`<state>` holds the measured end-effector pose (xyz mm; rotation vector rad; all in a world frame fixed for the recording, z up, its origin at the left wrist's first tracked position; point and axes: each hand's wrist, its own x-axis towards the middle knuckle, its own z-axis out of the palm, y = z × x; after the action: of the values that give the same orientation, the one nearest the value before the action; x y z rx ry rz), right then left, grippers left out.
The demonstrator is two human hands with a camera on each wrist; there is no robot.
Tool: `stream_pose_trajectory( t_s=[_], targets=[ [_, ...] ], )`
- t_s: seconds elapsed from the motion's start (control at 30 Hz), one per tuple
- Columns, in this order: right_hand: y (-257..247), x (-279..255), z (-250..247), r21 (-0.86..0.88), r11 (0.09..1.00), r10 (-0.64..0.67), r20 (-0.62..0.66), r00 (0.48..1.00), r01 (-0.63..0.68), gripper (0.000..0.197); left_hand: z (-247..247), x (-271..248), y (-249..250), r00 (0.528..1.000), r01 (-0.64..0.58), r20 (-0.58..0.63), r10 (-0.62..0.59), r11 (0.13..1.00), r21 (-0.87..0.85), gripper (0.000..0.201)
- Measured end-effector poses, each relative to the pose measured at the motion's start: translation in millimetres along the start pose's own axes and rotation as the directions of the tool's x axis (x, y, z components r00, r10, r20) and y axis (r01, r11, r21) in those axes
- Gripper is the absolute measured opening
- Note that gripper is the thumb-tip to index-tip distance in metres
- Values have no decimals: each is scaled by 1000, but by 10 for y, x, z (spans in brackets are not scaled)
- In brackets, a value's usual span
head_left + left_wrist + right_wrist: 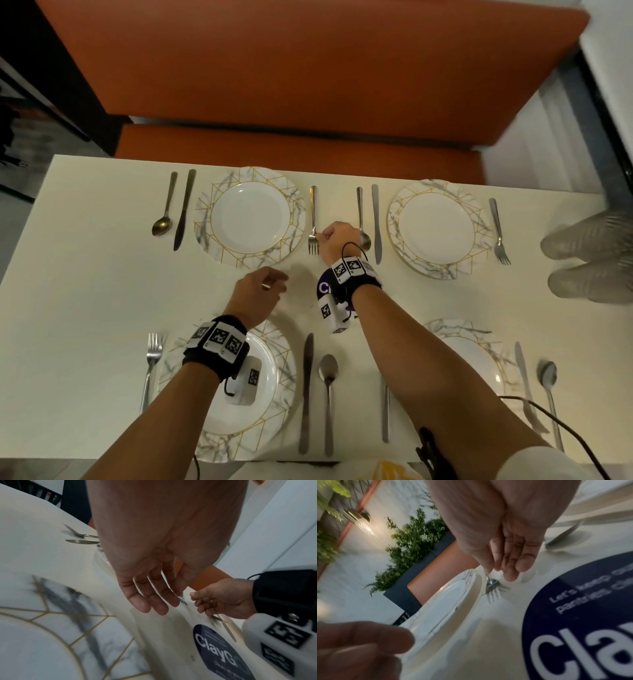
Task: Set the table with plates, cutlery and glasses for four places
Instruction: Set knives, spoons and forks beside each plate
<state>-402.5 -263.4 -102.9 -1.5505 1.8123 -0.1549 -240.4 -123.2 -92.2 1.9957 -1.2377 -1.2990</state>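
Observation:
Four marble-and-gold plates sit on the white table (102,291), each with a knife, fork and spoon beside it. My right hand (334,236) reaches to the fork (312,219) lying right of the far left plate (205,219). In the right wrist view one fingertip touches the fork's neck (490,580) and the other fingers (518,561) stay nearly straight. The fork lies flat on the table. My left hand (263,287) hovers over bare table between the far left and near left plates, fingers (150,599) relaxed and holding nothing. Clear plastic cups (589,240) lie stacked on their sides at the right edge.
A round dark blue sticker (323,286) is on the table under my right wrist. A spoon (363,236) and knife (376,222) lie just right of my right hand. An orange bench (308,68) runs behind the far edge. A black cable (565,431) crosses the near right plate.

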Motion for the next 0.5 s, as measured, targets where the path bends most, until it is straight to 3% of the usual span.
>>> stream_pose_trajectory(
  t_s=[0.23, 0.5],
  targets=[
    [654, -318, -552, 172, 945, -246, -189, 951, 278, 12, 346, 48, 653, 992, -121, 23, 121, 992, 27, 16],
    [1886, -705, -1967, 221, 923, -195, -435, 879, 314, 13, 1596, -128, 1987, 933, -321, 162, 320, 947, -19, 17]
  ],
)
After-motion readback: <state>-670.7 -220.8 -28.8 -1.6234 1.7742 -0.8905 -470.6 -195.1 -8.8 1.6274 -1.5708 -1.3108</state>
